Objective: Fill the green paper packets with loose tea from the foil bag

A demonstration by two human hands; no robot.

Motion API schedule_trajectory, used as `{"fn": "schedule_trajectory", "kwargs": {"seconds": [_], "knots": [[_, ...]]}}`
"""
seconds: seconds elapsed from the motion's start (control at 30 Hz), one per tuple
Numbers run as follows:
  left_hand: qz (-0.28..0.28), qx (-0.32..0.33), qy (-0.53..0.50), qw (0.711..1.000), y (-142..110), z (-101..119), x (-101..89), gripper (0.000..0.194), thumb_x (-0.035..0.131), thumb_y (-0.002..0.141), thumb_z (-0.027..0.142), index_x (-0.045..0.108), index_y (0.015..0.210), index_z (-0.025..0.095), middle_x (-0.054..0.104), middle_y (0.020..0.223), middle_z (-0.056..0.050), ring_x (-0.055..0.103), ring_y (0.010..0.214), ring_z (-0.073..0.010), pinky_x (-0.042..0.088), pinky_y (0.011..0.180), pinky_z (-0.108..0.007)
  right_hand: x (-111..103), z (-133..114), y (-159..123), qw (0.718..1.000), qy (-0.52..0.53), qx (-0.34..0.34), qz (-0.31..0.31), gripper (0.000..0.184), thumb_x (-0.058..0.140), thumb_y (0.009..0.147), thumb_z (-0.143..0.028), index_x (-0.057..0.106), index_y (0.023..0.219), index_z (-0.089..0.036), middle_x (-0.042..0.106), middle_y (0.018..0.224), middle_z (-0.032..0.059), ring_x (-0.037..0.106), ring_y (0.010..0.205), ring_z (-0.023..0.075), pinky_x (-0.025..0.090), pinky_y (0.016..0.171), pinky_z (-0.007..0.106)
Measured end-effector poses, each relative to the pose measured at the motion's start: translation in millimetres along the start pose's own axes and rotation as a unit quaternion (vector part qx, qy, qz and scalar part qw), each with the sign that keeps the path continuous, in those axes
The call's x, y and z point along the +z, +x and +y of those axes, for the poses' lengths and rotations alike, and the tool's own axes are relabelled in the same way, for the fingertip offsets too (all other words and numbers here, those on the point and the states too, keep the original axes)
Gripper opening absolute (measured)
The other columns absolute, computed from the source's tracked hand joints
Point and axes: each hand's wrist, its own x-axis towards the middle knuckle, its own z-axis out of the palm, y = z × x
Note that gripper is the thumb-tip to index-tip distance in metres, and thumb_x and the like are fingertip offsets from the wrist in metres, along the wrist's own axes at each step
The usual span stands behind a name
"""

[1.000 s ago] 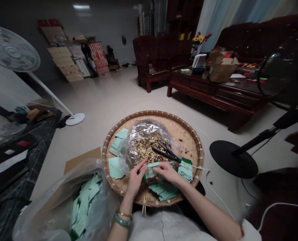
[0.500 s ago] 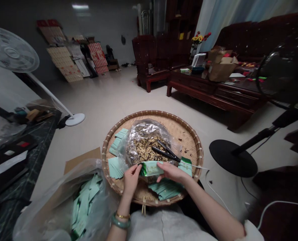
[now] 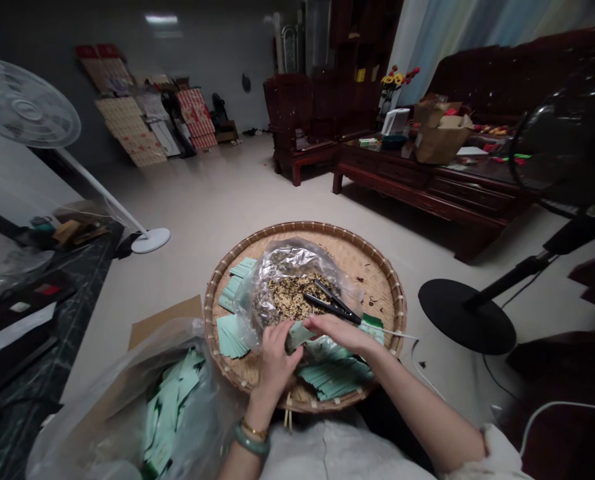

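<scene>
Through the head camera I have both hands over the near part of a round tray (image 3: 380,283), with a small green packet (image 3: 297,335) between them. My left hand (image 3: 276,353) is curled about the packet's left end, fingers on top and thumb below, so the grip is narrow and holds it. My right hand (image 3: 335,331) lies palm down at the packet's other end, fingertips on its upper edge; I can't tell whether the thumb pinches from beneath.

Just beyond the fingers a clear bag (image 3: 297,255) sits open in the tray, full of a pale and dark grainy mix (image 3: 290,293). Black tongs (image 3: 345,313) rest across it, jaws parted, with a white cord (image 3: 395,332) running out over the tray's right rim. More green packets are laid around the bag: fanned piles (image 3: 231,337) on the left, a spread stack (image 3: 332,379) below my right hand, and another stack (image 3: 374,321) partly hidden by the right forearm. Dark crumbs (image 3: 372,302) dot the tray's right side.

On my left, outside the tray, a big plastic bag (image 3: 97,400) holds a heap of green packets (image 3: 172,407), with a cardboard sheet (image 3: 165,321) behind it. A green bangle (image 3: 251,441) circles the left wrist.
</scene>
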Motion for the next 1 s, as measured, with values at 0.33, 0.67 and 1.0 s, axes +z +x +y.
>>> {"fn": "schedule_trajectory", "kwargs": {"seconds": [0.33, 0.67, 1.0], "knots": [[0.087, -0.225, -0.143, 0.96, 2, -16, -8.9, 0.045, 0.07, 0.063, 0.035, 0.06, 0.102, 0.016, 0.059, 0.074, -0.001, 0.048, 0.051, -0.0103, 0.042, 0.047, -0.022, -8, 32, 14, 0.902, -0.407, -0.064, 0.133, 0.076, 0.07, 0.069, -0.022, 0.036, 0.137, -0.018, 0.048, 0.125, 0.0154, 0.047, 0.116, 0.0264, 0.037, 0.098, 0.041], [0.109, -0.248, -0.188, 0.944, 1, -19, -10.0, 0.047, 0.071, 0.061, 0.038, 0.056, 0.099, 0.015, 0.057, 0.074, 0.0, 0.044, 0.045, -0.0062, 0.038, 0.042, -0.019, 16, 31, 51, 0.858, -0.496, -0.097, 0.093, 0.063, 0.071, 0.065, -0.009, 0.053, 0.123, -0.025, 0.043, 0.123, 0.0108, 0.044, 0.113, 0.0262, 0.039, 0.093, 0.037], [0.105, -0.252, -0.212, 0.938, 5, -19, -5.6, 0.049, 0.07, 0.062, 0.039, 0.054, 0.102, 0.016, 0.059, 0.078, 0.0, 0.044, 0.043, -0.0053, 0.038, 0.04, -0.018, -5, 25, 61, 0.892, -0.397, -0.149, 0.157, 0.026, 0.062, 0.067, -0.003, 0.068, 0.088, -0.017, 0.066, 0.091, 0.0056, 0.061, 0.087, 0.0186, 0.045, 0.081, 0.03]]}}
